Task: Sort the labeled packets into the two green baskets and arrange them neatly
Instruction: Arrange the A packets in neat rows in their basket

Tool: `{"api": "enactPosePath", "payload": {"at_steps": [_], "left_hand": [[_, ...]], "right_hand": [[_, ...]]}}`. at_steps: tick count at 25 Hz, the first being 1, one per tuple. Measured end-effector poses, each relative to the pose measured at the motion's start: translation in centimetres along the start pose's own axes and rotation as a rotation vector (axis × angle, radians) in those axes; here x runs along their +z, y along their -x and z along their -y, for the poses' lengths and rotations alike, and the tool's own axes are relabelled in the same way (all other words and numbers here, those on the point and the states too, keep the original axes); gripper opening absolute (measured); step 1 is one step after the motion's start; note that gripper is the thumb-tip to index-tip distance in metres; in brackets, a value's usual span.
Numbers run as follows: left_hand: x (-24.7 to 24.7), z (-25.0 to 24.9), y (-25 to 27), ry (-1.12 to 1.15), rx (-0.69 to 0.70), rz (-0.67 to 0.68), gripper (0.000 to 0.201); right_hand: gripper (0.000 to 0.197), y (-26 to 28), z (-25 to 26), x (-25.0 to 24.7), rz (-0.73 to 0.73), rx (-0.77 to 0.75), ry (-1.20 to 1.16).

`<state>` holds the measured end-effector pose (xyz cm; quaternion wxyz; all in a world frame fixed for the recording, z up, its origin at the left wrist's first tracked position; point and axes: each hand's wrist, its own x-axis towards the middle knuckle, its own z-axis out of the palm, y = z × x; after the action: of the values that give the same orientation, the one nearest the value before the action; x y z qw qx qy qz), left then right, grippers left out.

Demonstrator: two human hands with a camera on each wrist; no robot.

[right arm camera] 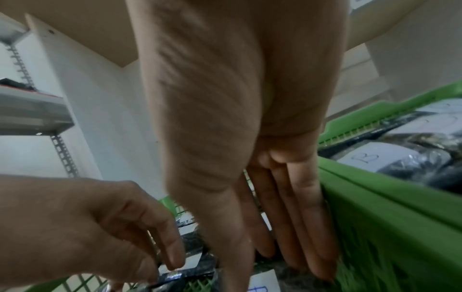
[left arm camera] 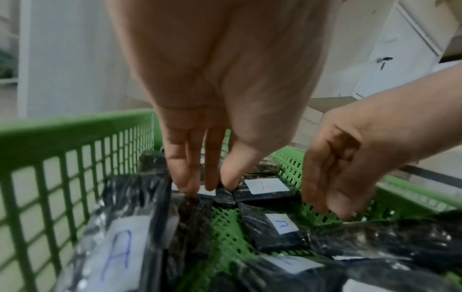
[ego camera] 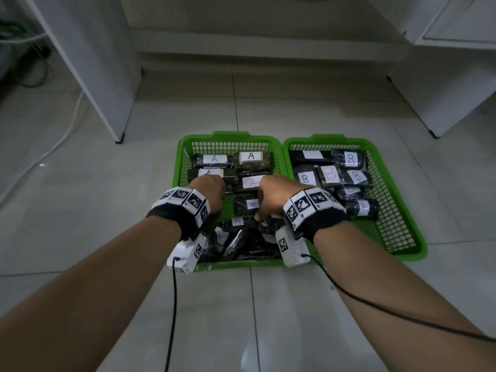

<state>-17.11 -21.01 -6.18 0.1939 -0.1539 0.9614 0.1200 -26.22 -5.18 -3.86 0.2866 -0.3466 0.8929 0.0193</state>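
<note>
Two green baskets sit side by side on the floor: your left basket [ego camera: 185,157] holds A packets [ego camera: 251,159], the right basket [ego camera: 397,232] B packets [ego camera: 330,175]. Both your left hand [ego camera: 210,191] and right hand [ego camera: 273,194] reach among the A packets with fingers straight, gripping nothing

Floor [ego camera: 80,210]: pale glossy tiles.
White cabinet [ego camera: 88,63]: far left.
White cable [ego camera: 45,154]: along floor, left.
White cupboard [ego camera: 451,76]: far right.

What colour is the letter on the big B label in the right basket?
Red, on the B label; clearest in the head view.
</note>
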Motion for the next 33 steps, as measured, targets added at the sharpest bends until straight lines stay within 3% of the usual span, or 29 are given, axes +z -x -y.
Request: {"api": "enactPosePath", "payload": {"at_steps": [2, 4, 8, 10, 12, 15, 17, 19, 21, 25, 30, 31, 33], "left_hand": [[0.0, 0.2, 0.2, -0.051, 0.001, 0.056, 0.033], [0.0, 0.4, 0.2, 0.044, 0.033, 0.05, 0.027], [-0.3, 0.8, 1.0, 0.218, 0.063, 0.023, 0.029], [-0.4, 1.0, 1.4, 0.33, 0.032, -0.008, 0.028], [-0.7, 0.8, 1.3, 0.622, -0.033, -0.032, 0.019], [-1.8, 0.0, 1.7, 1.193, -0.189, 0.091, 0.036], [-2.3, 0.0, 1.7, 1.297, -0.183, 0.11, 0.037], [-2.5, 0.3, 1.8, 1.357, -0.145, 0.062, 0.023], [-2.4, 1.1, 1.7, 1.34, -0.07, 0.024, 0.019], [-2.2, 1.8, 2.5, 1.284, 0.071, 0.018, 0.043], [-1.7, 2.3, 2.2, 1.317, 0.096, -0.002, 0.043], [-1.8, 2.4, 1.9, 1.222, 0.075, -0.024, 0.043], [-2.1, 2.3, 1.7, 0.784, 0.03, -0.037, 0.04]], "right_hand": [[0.041, 0.5, 0.6, 0.4, 0.108, 0.001, 0.084], [0.045, 0.7, 0.7, 0.8, 0.108, -0.003, 0.104], [0.021, 1.3, 0.1, -0.5, -0.059, 0.0, -0.052], [0.021, 1.6, -0.4, -1.7, -0.139, 0.0, -0.24], [0.029, 1.8, -1.2, -2.3, -0.134, -0.028, -0.526], [0.042, 1.9, -1.4, -2.2, -0.063, -0.103, -0.933], [0.05, 1.5, -1.0, -1.7, -0.083, -0.165, -1.016], [0.057, 1.1, -0.7, -1.2, -0.127, -0.179, -0.998], [0.063, 0.7, -0.5, -0.9, -0.167, -0.15, -0.891], [0.06, 0.4, -0.3, -0.3, -0.217, -0.129, -0.618], [0.052, 0.4, 0.1, 0.3, -0.222, -0.14, -0.521], [0.05, 0.2, 0.0, 0.5, -0.251, -0.121, -0.52], [0.047, -0.1, -0.8, 0.6, -0.321, -0.062, -0.555]]}}
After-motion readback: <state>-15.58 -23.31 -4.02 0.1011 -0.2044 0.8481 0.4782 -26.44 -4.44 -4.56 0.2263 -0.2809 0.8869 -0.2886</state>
